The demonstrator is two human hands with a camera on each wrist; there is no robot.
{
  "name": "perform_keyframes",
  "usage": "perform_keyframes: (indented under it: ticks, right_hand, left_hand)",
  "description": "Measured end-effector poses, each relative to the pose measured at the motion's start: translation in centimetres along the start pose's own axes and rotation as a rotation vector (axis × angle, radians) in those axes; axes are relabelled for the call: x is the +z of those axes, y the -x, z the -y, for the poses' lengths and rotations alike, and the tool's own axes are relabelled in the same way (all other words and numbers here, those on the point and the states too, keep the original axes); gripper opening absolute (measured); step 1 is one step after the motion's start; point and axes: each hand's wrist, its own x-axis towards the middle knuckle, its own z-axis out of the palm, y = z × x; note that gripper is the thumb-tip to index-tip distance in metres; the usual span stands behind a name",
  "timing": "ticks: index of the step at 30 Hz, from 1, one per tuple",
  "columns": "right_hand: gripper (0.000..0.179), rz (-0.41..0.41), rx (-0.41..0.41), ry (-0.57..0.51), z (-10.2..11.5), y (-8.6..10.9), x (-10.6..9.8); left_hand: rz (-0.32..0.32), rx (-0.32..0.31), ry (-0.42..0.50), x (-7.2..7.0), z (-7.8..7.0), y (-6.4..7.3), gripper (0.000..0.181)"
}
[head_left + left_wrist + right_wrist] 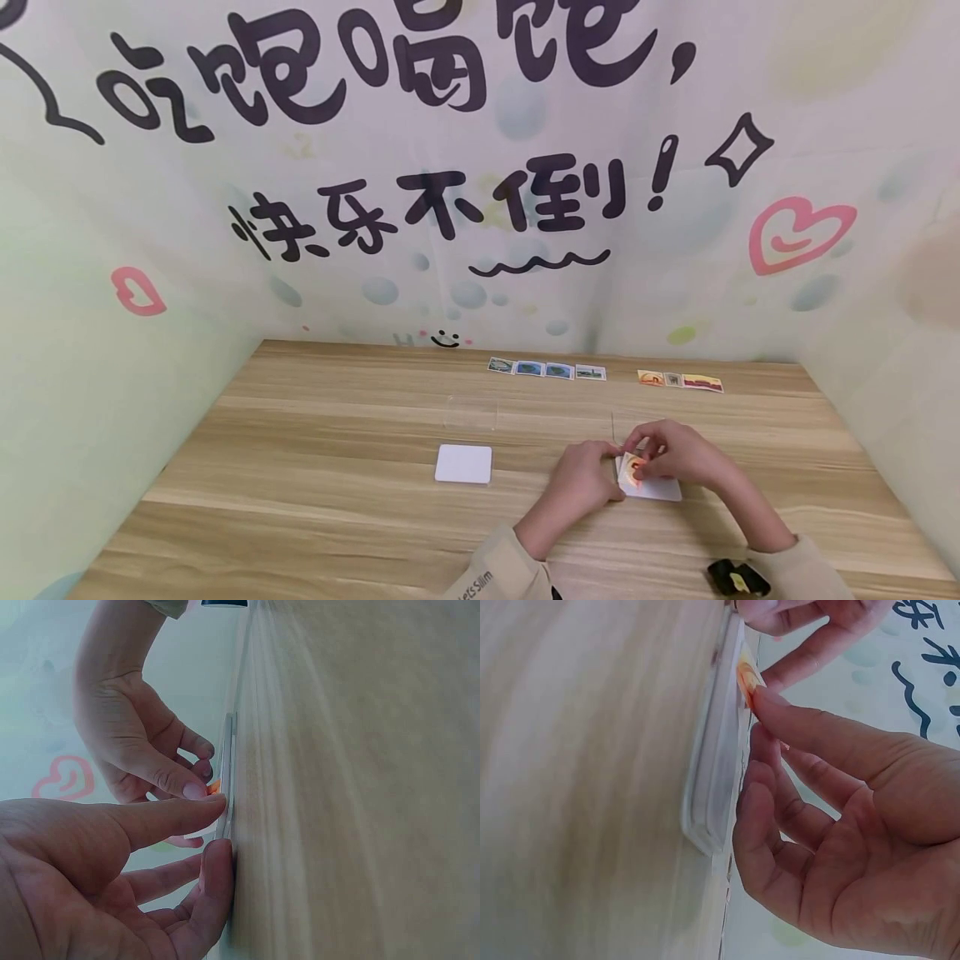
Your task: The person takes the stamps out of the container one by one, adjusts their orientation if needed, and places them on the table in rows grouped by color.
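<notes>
A flat white rounded rectangular block with a clear rim lies on the table at the right of the head view. My left hand grips its left end, thumb and finger at the edges, as the left wrist view shows. Over that same end, my right hand pinches a small orange-and-white stamp between thumb and finger. In the right wrist view the stamp stands slightly tilted against the upper face of the block. The fingertips partly cover the stamp.
A second white block lies to the left, with a clear plate behind it. Along the back sit a row of bluish stamps and a row of orange and red stamps. A printed backdrop rises behind the table.
</notes>
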Motion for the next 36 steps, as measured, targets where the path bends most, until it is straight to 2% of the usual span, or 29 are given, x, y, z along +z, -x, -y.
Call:
perform_keyframes:
  ticks: [11,25,36]
  right_hand:
    - [0.026,0.017,0.020,0.007,0.08,0.16,-0.45]
    - [0.024,0.043,0.045,-0.048,-0.32,0.20,-0.57]
    - [0.021,0.015,0.070,-0.022,-0.45,0.15,-0.70]
  left_hand:
    - [0.007,-0.027,0.003,-0.04,-0.24,0.06,0.047]
    - [0.007,-0.028,-0.008,-0.04,-0.26,0.05,0.046]
    - [0.008,-0.025,0.005,0.03,-0.07,-0.02,0.043]
